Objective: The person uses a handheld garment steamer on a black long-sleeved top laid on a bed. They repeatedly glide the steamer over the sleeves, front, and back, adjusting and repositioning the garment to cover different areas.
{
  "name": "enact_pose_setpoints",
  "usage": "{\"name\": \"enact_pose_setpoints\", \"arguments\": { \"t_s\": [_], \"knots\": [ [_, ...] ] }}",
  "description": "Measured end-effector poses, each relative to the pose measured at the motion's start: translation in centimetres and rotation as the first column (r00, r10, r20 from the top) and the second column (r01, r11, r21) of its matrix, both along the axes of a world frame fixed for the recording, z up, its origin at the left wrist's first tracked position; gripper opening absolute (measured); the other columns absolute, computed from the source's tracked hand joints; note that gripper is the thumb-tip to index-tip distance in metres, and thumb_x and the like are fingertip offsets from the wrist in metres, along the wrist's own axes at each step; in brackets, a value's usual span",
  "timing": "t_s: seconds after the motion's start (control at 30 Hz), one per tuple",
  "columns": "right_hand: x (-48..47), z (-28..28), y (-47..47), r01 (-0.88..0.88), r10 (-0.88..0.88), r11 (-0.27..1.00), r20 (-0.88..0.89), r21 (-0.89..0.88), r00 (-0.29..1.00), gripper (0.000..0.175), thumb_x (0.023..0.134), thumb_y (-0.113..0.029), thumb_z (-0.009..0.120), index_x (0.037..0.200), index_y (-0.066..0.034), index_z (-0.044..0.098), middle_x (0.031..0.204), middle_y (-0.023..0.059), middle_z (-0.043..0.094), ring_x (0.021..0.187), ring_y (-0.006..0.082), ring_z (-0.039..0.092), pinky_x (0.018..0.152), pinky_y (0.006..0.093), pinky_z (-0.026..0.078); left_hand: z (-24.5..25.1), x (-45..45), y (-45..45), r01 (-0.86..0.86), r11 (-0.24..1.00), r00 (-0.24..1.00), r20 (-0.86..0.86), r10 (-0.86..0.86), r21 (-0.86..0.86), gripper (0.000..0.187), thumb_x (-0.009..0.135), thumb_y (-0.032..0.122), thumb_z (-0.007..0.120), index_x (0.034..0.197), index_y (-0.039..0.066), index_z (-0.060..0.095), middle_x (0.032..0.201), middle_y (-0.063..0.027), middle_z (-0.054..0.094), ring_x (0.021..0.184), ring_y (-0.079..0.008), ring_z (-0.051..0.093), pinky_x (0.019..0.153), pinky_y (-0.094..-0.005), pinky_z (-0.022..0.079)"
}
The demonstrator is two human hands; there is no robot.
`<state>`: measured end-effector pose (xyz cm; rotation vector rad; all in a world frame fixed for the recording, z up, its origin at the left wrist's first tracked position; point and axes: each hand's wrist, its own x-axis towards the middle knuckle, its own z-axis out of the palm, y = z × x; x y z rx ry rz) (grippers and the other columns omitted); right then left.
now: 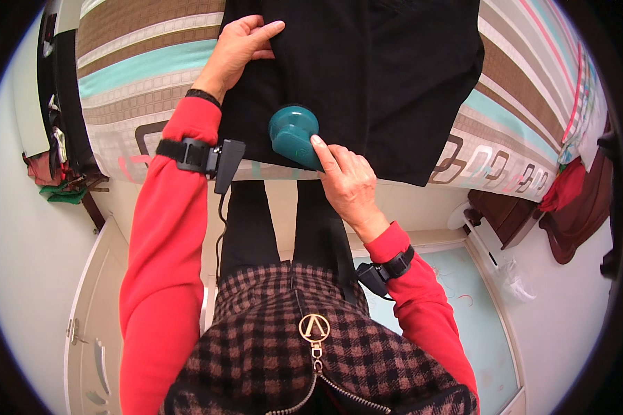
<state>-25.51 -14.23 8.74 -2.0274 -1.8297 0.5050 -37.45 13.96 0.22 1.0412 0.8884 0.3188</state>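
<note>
A black cloth garment (pixel 410 93) is spread over the bed, its lower edge at the near side of the mattress. My right hand (pixel 349 181) grips the handle of a teal handheld fabric shaver (pixel 293 129). The shaver's round head rests on or just above the black cloth; its underside is hidden. Farther up, at the garment's left edge, my left hand (pixel 244 46) touches the cloth with thumb and fingers apart.
A striped bedspread (pixel 145 67) covers the bed. Dark wooden furniture (pixel 503 218) stands at right, near a hanging plastic bag (pixel 516 280). Clothes (pixel 57 171) are heaped at left, above a white door (pixel 96 316). A cable (pixel 222 228) hangs from my left wrist device (pixel 228 163).
</note>
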Motion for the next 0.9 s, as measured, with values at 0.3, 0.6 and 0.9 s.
{"name": "enact_pose_setpoints", "arguments": {
  "t_s": [0.3, 0.6, 0.9],
  "knots": [
    [5.3, 1.8, -3.8, 0.371, -0.371, 0.929, 0.011, -0.003, 0.929, 0.07, 0.081, 0.003, 0.074, 0.146, -0.0092, 0.051, 0.094, 0.0154, 0.064, 0.076, 0.0324, 0.066, 0.068, 0.0395, 0.053, 4.2, -4.1, -14.2, 0.003, 0.876, 0.998, -0.058, -0.035, -0.483, 0.027, 0.103, 0.03, 0.062, 0.113, 0.006, 0.063, 0.097, -0.0056, 0.067, 0.089, -0.0162, 0.071, 0.082, -0.0333, 0.062],
    [2.2, 2.5, -5.4, 0.288, -0.31, 0.949, -0.21, -0.13, 0.927, 0.068, 0.084, 0.001, 0.073, 0.147, -0.0081, 0.049, 0.1, 0.0172, 0.065, 0.081, 0.0348, 0.067, 0.071, 0.0404, 0.054, 2.5, -5.2, -21.7, -0.134, 0.756, 0.99, -0.063, 0.122, -0.641, 0.023, 0.1, 0.021, 0.065, 0.109, 0.0, 0.067, 0.097, -0.0005, 0.066, 0.092, -0.0126, 0.066, 0.094, -0.0322, 0.054],
    [3.0, 2.5, -6.9, 0.148, -0.154, 0.987, -0.095, -0.07, 0.984, 0.071, 0.075, 0.003, 0.076, 0.143, -0.0098, 0.056, 0.102, 0.0133, 0.068, 0.083, 0.0316, 0.067, 0.071, 0.0398, 0.054, 2.5, -5.4, -20.7, -0.159, 0.72, 0.987, -0.118, 0.107, -0.675, 0.017, 0.097, 0.019, 0.065, 0.091, 0.005, 0.071, 0.085, -0.0034, 0.072, 0.08, -0.014, 0.07, 0.086, -0.0344, 0.058]
  ]
}}
